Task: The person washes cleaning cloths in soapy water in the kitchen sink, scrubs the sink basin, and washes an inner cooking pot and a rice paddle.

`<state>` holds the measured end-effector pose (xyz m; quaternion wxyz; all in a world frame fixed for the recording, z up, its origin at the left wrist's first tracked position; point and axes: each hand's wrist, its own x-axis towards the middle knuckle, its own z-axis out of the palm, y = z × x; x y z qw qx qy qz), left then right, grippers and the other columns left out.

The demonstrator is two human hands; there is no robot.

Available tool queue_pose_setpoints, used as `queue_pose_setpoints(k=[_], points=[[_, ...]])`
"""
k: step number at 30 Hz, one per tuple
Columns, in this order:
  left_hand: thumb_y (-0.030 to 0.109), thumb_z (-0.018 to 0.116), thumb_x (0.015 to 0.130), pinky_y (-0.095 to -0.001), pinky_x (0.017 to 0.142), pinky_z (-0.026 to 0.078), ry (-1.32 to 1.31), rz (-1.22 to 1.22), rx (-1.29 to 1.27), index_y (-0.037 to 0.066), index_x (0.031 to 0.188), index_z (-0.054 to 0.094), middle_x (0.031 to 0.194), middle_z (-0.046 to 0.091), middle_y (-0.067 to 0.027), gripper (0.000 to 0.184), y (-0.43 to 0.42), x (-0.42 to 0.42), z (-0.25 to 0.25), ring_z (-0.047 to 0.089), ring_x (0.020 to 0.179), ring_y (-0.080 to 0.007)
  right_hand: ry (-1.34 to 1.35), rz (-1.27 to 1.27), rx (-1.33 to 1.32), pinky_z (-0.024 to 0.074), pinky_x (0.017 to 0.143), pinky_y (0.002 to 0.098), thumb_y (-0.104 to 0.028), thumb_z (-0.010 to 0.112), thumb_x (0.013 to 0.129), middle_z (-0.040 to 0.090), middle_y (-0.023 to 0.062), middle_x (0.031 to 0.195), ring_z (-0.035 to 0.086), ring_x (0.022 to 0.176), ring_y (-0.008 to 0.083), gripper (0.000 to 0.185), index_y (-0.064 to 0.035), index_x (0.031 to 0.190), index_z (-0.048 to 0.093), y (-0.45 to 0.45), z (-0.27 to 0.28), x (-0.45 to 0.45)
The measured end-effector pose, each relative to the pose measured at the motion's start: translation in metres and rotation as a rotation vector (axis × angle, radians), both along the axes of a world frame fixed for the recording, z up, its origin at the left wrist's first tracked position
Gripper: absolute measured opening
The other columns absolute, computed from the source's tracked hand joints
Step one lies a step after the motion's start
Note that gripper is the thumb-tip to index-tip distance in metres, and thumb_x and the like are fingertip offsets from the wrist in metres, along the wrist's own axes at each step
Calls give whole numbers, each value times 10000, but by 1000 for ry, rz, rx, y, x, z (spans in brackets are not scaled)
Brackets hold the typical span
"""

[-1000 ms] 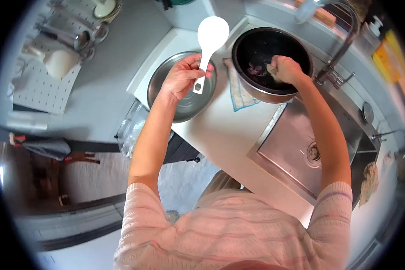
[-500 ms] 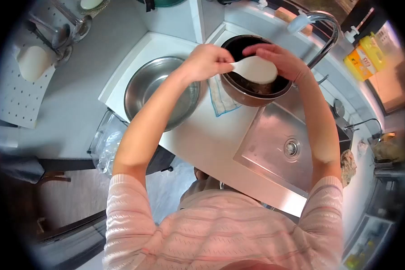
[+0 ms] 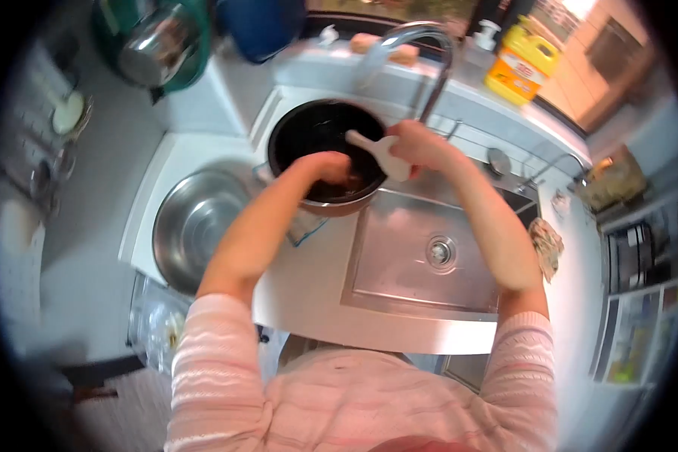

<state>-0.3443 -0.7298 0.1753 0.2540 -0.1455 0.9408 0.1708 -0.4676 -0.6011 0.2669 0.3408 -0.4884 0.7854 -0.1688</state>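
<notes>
In my right hand [image 3: 416,145] is a white paddle [image 3: 388,158], gripped at its wide end, with the handle pointing left over the dark pot. My left hand [image 3: 330,167] reaches inside the black-lined pot [image 3: 331,203], its fingers blurred and partly lost against the dark interior. Whether that hand holds anything cannot be made out. A cloth with a blue edge [image 3: 305,227] lies partly under the pot. Left of the pot sits a wide steel basin [image 3: 196,226].
A steel sink [image 3: 399,248] with a drain lies right of centre, below a curved faucet [image 3: 443,71]. A yellow bottle [image 3: 521,64] and a pump bottle [image 3: 481,47] stand on the sill. A crumpled cloth [image 3: 546,247] lies right of the sink.
The white paddle has passed from my left hand to my right hand. My left hand has gone down into the pot. The view has turned toward the sink and window.
</notes>
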Motion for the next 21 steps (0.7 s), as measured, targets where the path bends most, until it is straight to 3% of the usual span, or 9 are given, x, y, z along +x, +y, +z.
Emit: queue_pose_setpoints(k=[1,2,3,6,9,12,13,17,21], points=[[246,603,716,-344,712,464,175,189,247,104,917,668,851,646,-80,255,-2,13,18,601,791,-205,-30,-15,-23,529,423,327,-32,477,738,598,163,718,627,548,287,250,69,949,567,-1,-9,-6],[246,566,761,-326,714,473,335,329,560,81,993,641,875,639,-67,294,-3,24,32,595,794,-165,-62,-26,-46,530,422,334,-29,478,736,597,167,701,626,537,292,241,75,935,565,-2,-14,-11],[251,512,828,-317,742,476,386,642,971,46,1075,581,950,618,-80,329,-3,28,36,586,841,-161,-170,-78,-105,533,429,336,-22,474,736,597,184,720,628,552,294,238,77,933,563,2,-12,-9],[194,510,851,-320,751,477,635,795,1285,27,1079,537,970,594,-91,284,8,22,32,580,859,-174,-362,-155,-345,542,447,344,11,447,724,587,211,844,633,634,315,257,85,948,549,6,-26,3],[154,573,824,-321,678,497,1023,1032,1189,57,1003,557,845,603,-55,204,5,15,6,595,734,-173,-474,-104,-391,551,487,321,-10,483,755,573,173,864,616,679,245,270,94,1001,521,4,-40,10],[73,599,792,-315,660,496,1197,1139,1246,49,922,545,823,596,-52,143,14,5,14,590,715,-170,-546,-115,-432,553,499,319,-8,497,753,578,150,852,605,682,226,260,85,994,529,5,-40,21],[-8,595,763,-315,639,500,1242,1167,1313,34,907,528,828,586,-69,165,14,2,16,588,707,-183,-531,-119,-442,554,501,318,-8,501,752,578,145,848,603,687,223,259,83,993,529,8,-34,25],[-87,571,719,-333,627,513,1318,1205,1194,18,929,497,832,565,-97,246,14,-11,21,589,712,-216,-520,-61,-511,554,502,311,-7,490,755,584,135,830,598,705,213,260,84,995,531,16,-39,31],[-64,587,712,-329,627,511,1375,1324,1107,8,921,498,832,566,-99,238,3,-21,16,589,719,-216,-481,-49,-527,542,537,316,-29,495,753,586,120,822,596,714,193,270,78,997,532,22,-52,28]])
